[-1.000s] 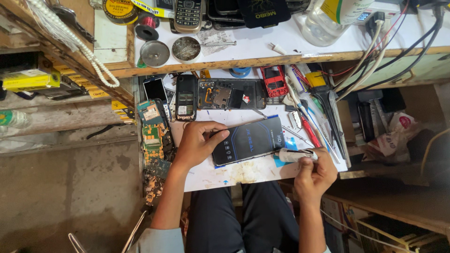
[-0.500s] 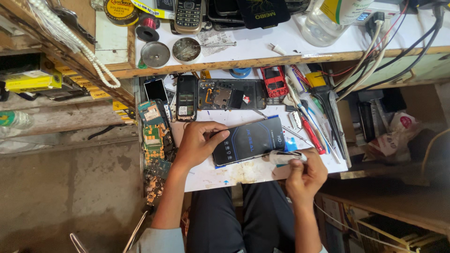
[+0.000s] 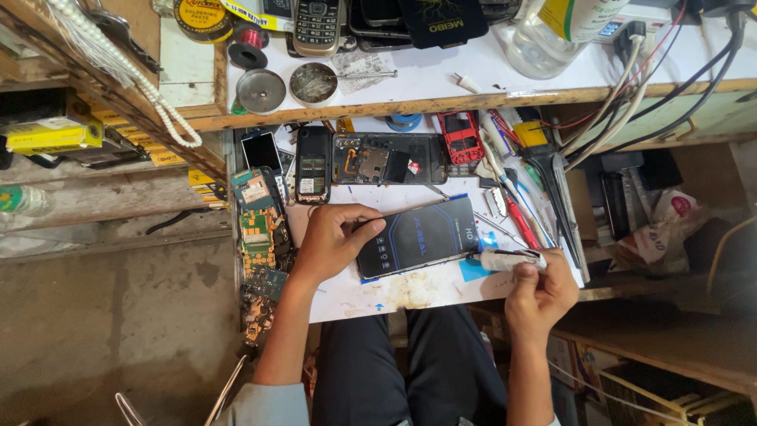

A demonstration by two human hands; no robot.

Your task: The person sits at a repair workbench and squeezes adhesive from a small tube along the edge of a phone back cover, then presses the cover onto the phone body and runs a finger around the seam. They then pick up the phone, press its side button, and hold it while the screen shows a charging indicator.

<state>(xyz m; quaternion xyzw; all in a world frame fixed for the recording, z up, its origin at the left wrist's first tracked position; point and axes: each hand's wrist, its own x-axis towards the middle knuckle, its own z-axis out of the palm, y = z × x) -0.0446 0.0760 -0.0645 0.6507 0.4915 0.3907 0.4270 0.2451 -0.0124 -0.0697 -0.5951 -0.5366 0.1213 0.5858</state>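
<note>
Black and glossy, the phone screen panel (image 3: 418,235) lay tilted at the centre of the frame on the white bench (image 3: 410,292). The left hand (image 3: 331,241) pinned its left edge, fingers (image 3: 369,229) curled over it. The right hand (image 3: 540,288), just right of the panel, had its fingers closed around a white tube (image 3: 509,259) whose tip touched the panel's lower right corner. An opened phone (image 3: 388,158) lay above.

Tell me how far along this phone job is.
Done, by the look of it: an opened phone lies at the back of the white worktop with its insides showing. In hand: the left hand steadies a dark screen panel, while the right hand holds a small white tube with its tip at the panel's edge. Left: panel and opened phone are not yet joined.
</note>
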